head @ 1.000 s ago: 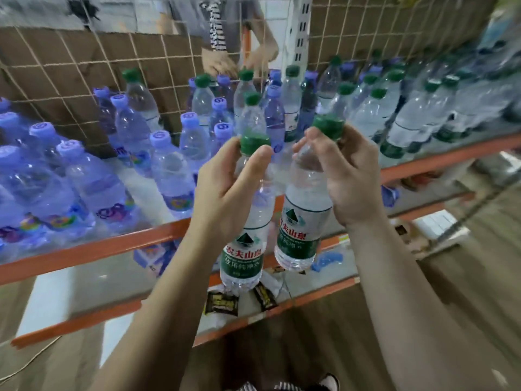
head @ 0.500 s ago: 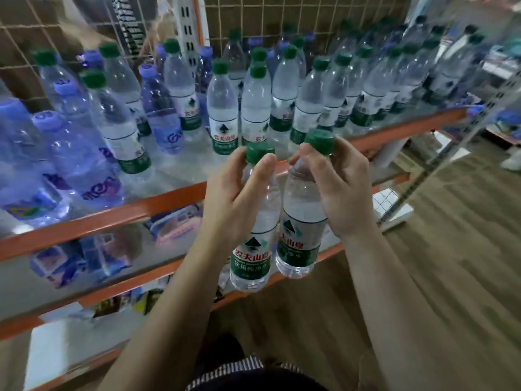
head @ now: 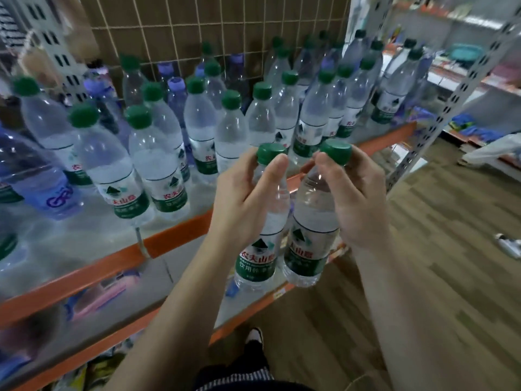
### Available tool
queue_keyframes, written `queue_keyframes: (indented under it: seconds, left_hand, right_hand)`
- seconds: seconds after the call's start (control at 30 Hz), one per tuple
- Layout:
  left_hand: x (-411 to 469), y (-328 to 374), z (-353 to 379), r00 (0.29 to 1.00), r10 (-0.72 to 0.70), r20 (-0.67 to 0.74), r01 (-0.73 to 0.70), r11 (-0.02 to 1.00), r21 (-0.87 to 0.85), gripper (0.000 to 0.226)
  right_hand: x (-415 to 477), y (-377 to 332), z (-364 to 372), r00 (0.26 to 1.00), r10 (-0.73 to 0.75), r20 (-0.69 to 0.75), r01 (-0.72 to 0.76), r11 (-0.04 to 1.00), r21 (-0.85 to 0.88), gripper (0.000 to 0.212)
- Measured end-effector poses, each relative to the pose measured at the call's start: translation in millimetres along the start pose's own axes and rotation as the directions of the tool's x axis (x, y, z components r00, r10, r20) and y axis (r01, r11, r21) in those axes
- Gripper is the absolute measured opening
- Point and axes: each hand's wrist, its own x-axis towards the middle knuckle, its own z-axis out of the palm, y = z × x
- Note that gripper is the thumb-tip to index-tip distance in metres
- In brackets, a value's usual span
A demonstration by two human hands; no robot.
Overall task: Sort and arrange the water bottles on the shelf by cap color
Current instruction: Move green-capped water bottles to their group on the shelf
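I hold one bottle in each hand, both out in front of the shelf (head: 180, 238) edge, not on it. My left hand (head: 239, 198) wraps the neck and shoulder of the left bottle (head: 258, 258); the grip is pinching it, thumb across the front just under the green cap (head: 271, 153), fingers curled round the far side. My right hand (head: 358, 201) does the same with the right bottle (head: 308, 249), thumb pressed below its green cap (head: 337, 150) and the other fingers behind. The two bottles hang upright, side by side, their bodies touching or very nearly so — I cannot tell which. Both carry green labels low down with red characters.

On the shelf behind my hands stand many green-capped bottles (head: 231, 131), upright and crowded, running from the near left to the far right corner. A few purple-capped bottles (head: 177, 91) stand among them toward the back, against the wire grid (head: 197, 26). At the far left edge is a purple-tinted bottle (head: 39, 176) with purple lettering on its label, just beside a green-capped one.

The shelf has an orange front rail, and a lower shelf (head: 118, 331) below it, also orange-edged, holds some blurred packets I cannot make out. To the right is a grey perforated upright (head: 451, 108) — beyond it, wood-patterned floor (head: 439, 277). My shoe (head: 254, 335) shows at the bottom, near the lower shelf.
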Motion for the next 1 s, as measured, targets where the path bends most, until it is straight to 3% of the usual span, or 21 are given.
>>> queue_keyframes:
  seconds: [0.23, 0.37, 0.57, 0.77, 0.87, 1.0]
  left_hand:
    - [94, -22, 69, 0.996, 0.077, 0.055, -0.074, 0.996, -0.046, 0.022]
    - [128, -32, 112, 0.994, 0.073, 0.08, -0.07, 0.997, -0.04, 0.025]
    - [171, -54, 186, 1.0, 0.012, 0.02, -0.011, 0.999, -0.03, 0.027]
    - [208, -70, 260, 0.989, -0.002, -0.147, 0.015, 0.996, 0.087, 0.034]
    - [219, -70, 290, 0.971, -0.023, -0.239, 0.058, 0.988, 0.141, 0.024]
    - [222, -69, 318, 0.924, -0.049, -0.379, 0.117, 0.98, 0.158, 0.034]
  right_hand:
    - [76, 32, -60, 0.995, -0.014, -0.1, 0.001, 0.992, -0.124, 0.019]
    - [105, 54, -100, 0.981, 0.021, -0.191, -0.042, 0.993, -0.108, 0.031]
    - [160, 98, -172, 0.968, 0.044, -0.248, -0.067, 0.994, -0.083, 0.025]
    - [237, 146, -241, 0.998, 0.006, -0.068, -0.012, 0.996, -0.094, 0.028]
    - [274, 164, -260, 0.999, 0.03, 0.015, -0.029, 0.996, -0.087, 0.02]
    - [318, 189, -269, 0.987, 0.0, 0.163, 0.012, 0.997, -0.07, 0.006]
